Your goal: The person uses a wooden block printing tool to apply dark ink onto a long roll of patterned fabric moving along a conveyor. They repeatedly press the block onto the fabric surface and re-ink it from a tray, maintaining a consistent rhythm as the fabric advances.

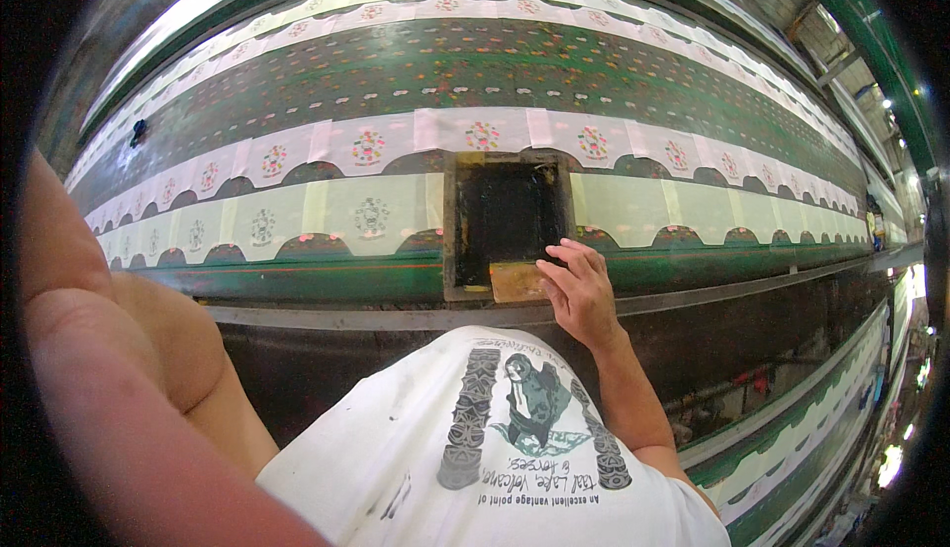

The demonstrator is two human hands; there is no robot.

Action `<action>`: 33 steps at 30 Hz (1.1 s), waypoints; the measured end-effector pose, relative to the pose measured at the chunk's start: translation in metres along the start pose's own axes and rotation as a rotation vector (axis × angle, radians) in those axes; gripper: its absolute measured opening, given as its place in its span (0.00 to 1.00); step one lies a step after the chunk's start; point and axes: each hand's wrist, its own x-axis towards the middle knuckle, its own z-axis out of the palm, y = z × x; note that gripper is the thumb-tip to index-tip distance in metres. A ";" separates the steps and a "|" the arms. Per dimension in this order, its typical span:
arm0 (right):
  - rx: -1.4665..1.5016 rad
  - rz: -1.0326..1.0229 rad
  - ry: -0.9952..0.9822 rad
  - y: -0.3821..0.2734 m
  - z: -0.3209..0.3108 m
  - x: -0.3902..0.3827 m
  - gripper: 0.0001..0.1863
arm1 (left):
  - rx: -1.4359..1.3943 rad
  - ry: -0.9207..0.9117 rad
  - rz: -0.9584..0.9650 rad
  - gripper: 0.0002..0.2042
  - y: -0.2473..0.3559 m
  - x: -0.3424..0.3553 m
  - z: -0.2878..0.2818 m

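A dark screen-printing frame [453,221] lies on the near row of pale cloth pieces [336,213], its inside black. At its near end rests a wooden squeegee block [517,283]. My right hand [582,285] is over the frame's near right corner, fingers loosely bent and apart, fingertips beside the block's right end; whether they touch it is hard to tell. Very close at the left side, my left arm [148,389] is raised and blurred; its fingers cannot be made out. Left of the frame the cloth bears dark round prints [371,219]; the cloth to its right looks plain.
Behind lies a row of white cloth with red and green prints [482,136], then the green, paint-speckled table [416,67] and farther cloth rows [450,3]. A rail [396,318] runs along the near edge. Another cloth-covered table [792,448] stands at the lower right.
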 end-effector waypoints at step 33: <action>-0.106 0.298 0.062 -0.003 0.000 -0.018 0.18 | -0.430 0.298 -1.601 0.27 0.063 -0.201 0.392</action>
